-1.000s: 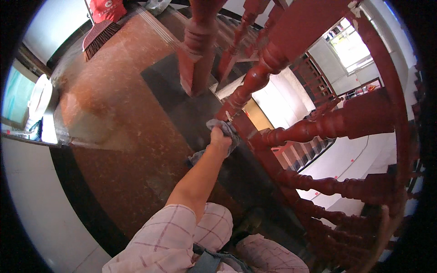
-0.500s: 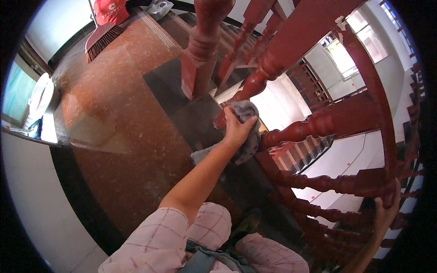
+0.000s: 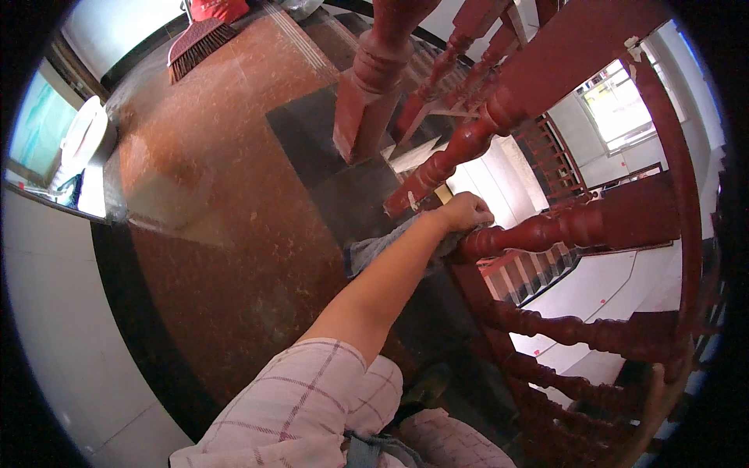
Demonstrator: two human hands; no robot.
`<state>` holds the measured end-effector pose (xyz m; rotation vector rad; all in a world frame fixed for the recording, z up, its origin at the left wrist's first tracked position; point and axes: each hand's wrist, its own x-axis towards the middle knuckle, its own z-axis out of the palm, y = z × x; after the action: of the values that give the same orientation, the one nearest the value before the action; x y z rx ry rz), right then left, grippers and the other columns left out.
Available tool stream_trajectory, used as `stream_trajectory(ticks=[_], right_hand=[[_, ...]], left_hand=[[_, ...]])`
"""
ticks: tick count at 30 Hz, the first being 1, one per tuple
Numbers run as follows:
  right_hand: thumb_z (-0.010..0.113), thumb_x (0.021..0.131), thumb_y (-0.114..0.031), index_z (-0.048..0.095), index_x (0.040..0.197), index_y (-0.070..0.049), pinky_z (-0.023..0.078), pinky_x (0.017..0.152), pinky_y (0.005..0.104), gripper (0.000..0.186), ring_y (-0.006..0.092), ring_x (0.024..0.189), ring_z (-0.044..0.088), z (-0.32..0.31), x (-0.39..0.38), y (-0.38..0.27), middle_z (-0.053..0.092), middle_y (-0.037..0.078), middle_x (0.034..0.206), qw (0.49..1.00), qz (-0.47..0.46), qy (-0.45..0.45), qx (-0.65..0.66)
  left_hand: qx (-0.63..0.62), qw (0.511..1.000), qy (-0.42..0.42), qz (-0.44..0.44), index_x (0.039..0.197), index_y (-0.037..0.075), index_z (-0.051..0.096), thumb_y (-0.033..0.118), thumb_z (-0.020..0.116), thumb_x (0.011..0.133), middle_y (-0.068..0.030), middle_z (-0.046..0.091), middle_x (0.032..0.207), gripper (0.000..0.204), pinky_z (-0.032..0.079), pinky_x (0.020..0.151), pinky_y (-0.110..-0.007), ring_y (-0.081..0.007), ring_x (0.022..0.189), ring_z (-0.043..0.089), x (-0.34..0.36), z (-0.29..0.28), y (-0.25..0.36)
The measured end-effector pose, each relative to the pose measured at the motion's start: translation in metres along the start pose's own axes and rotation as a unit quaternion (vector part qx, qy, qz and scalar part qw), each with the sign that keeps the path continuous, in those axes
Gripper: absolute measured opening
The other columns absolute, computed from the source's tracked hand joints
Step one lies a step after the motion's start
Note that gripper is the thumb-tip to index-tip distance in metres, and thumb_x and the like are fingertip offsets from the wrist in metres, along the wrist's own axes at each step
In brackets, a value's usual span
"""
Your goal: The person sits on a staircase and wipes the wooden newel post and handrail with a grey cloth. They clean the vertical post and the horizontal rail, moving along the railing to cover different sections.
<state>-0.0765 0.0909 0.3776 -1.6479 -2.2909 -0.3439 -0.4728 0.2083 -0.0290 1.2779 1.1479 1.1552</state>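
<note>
My left hand (image 3: 466, 212), fingers closed, is at the lower end of a turned red baluster (image 3: 538, 232). A grey cloth (image 3: 382, 248) is bunched beneath that hand and wrist; part of it hangs out to the left, above the dark floor border. How the fingers grip the cloth is partly hidden by my forearm. Far to the right, my right hand (image 3: 660, 384) is wrapped around the lower part of the curved red handrail (image 3: 686, 218); it looks dim and its fingertips are hidden.
More balusters (image 3: 577, 327) run down the right side, with a stairwell beyond them. A thick red newel post (image 3: 365, 101) stands ahead. On the reddish floor (image 3: 211, 234) at the far left is a broom (image 3: 199, 45), near a red bag (image 3: 220, 9). A white basin (image 3: 87, 136) is at the left.
My left hand has moved right with the cloth, from one baluster to the neighbouring one. My right hand has slid slightly lower along the handrail. The view has shifted a little.
</note>
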Motion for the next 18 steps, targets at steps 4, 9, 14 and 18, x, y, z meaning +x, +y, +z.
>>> stream_trajectory(ticks=[4,9,14,18], right_hand=[[0.063,0.083,-0.029,0.035,0.140,-0.006,0.032,0.106,0.0430,0.068,0.0313,0.129,0.038,-0.001,-0.002,0.003,0.034,0.018,0.143,0.998,-0.014,0.002,0.063],[0.070,0.079,-0.026,0.036,0.139,-0.004,0.036,0.104,0.0416,0.072,0.0297,0.125,0.041,0.002,-0.002,-0.017,0.038,0.016,0.140,0.995,0.004,0.000,0.099],[0.075,0.075,-0.027,0.036,0.139,-0.005,0.036,0.105,0.0417,0.078,0.0287,0.125,0.041,-0.002,-0.004,-0.016,0.039,0.015,0.139,1.000,-0.004,0.002,0.015],[0.076,0.073,-0.033,0.037,0.138,-0.005,0.036,0.105,0.0418,0.081,0.0284,0.126,0.041,-0.001,-0.006,-0.025,0.039,0.015,0.139,0.997,0.042,0.001,0.068]], left_hand=[[0.137,0.989,0.012,-0.053,0.081,0.004,0.070,0.049,0.039,0.090,-0.0182,0.067,0.083,0.055,0.046,0.083,-0.039,-0.0341,0.086,0.062,-0.002,0.012,0.001],[0.149,0.983,0.100,-0.027,0.081,0.004,0.070,0.045,0.029,0.093,-0.0200,0.066,0.089,0.059,0.043,0.087,-0.044,-0.0383,0.090,0.059,-0.023,0.015,0.009],[0.123,0.966,0.225,-0.012,0.092,0.003,0.064,0.034,0.039,0.092,-0.0200,0.064,0.093,0.039,0.045,0.084,-0.044,-0.0386,0.092,0.059,-0.057,0.020,0.024],[0.095,0.948,0.299,0.059,0.099,0.003,0.060,0.022,0.047,0.090,-0.0212,0.062,0.094,0.025,0.046,0.081,-0.044,-0.0386,0.093,0.059,-0.076,0.026,0.018]])
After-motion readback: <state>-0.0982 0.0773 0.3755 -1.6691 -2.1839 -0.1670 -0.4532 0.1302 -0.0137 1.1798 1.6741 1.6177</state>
